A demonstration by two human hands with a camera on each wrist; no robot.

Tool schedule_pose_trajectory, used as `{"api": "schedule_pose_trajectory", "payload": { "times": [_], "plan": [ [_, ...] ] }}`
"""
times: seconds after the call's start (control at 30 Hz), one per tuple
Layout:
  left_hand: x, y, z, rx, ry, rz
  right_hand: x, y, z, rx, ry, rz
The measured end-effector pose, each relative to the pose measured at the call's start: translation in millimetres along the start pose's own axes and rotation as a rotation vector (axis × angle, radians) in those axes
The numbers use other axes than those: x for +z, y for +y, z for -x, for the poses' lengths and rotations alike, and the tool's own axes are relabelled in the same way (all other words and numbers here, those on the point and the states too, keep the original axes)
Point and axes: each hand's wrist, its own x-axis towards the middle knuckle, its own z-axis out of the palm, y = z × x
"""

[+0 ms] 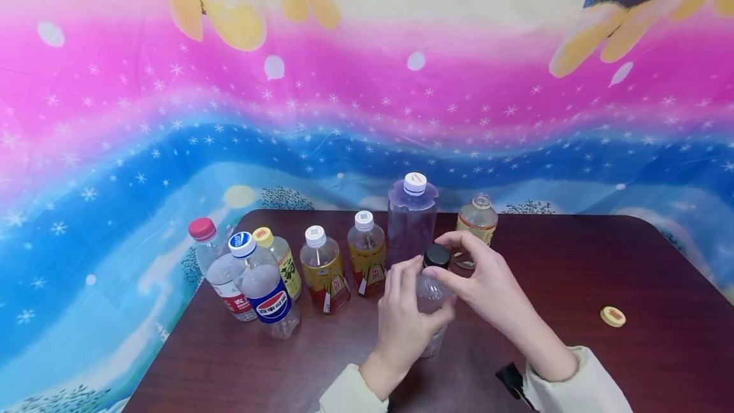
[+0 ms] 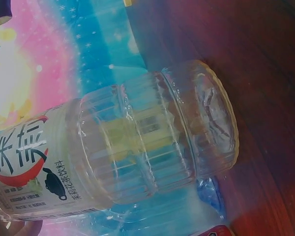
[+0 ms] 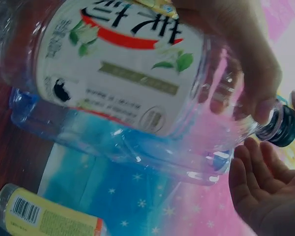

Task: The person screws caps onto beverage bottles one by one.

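Observation:
Over the near table edge, my left hand (image 1: 404, 311) holds a clear plastic tea bottle (image 1: 431, 292) round its upper body. Its white label (image 3: 123, 73) with a red arc and dark characters shows in the right wrist view. At the neck, my right hand (image 1: 487, 279) pinches the black cap (image 1: 438, 255) between thumb and fingers. The cap sits on the bottle mouth; whether it is tight I cannot tell. In the left wrist view the bottle's ribbed base (image 2: 216, 113) appears, with only a bit of left finger (image 2: 32, 227) at the corner.
Capped bottles stand to the left, among them a blue-labelled one (image 1: 271, 301) and a red-capped one (image 1: 223, 273). Behind the hands are a large clear bottle (image 1: 411, 218) and an uncapped one (image 1: 478, 217). A loose yellow cap (image 1: 613, 317) lies on the brown table (image 1: 573, 260).

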Motion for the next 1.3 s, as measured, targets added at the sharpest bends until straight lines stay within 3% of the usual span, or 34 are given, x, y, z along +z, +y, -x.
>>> {"api": "schedule_pose_trajectory", "payload": {
  "times": [0.2,0.27,0.43,0.73,0.83,1.07,1.13,1.3],
  "plan": [
    [-1.0,-0.1,-0.1,0.009,-0.013,-0.005,-1,9,3.0,-0.128,-0.077,-0.078],
    [-1.2,0.0,-0.5,0.009,-0.016,-0.008,-3,10,3.9,-0.132,-0.089,-0.106],
    [-1.7,0.2,-0.9,-0.006,-0.029,-0.005,-5,9,5.1,-0.043,-0.088,-0.158],
    [-0.7,-1.1,-0.2,0.005,-0.014,0.001,5,6,3.1,0.078,0.015,-0.181],
    [0.5,-2.0,0.2,0.025,0.002,-0.01,8,8,3.0,0.041,0.025,-0.151],
    [1.5,-0.9,0.7,0.028,-0.003,-0.024,7,16,6.1,-0.175,-0.003,-0.181],
    [1.1,-0.1,0.4,0.012,-0.01,-0.033,6,15,7.2,-0.178,0.008,-0.183],
    [1.0,0.8,0.2,-0.006,-0.01,-0.044,2,13,9.4,-0.09,0.023,-0.192]
  ]
}}
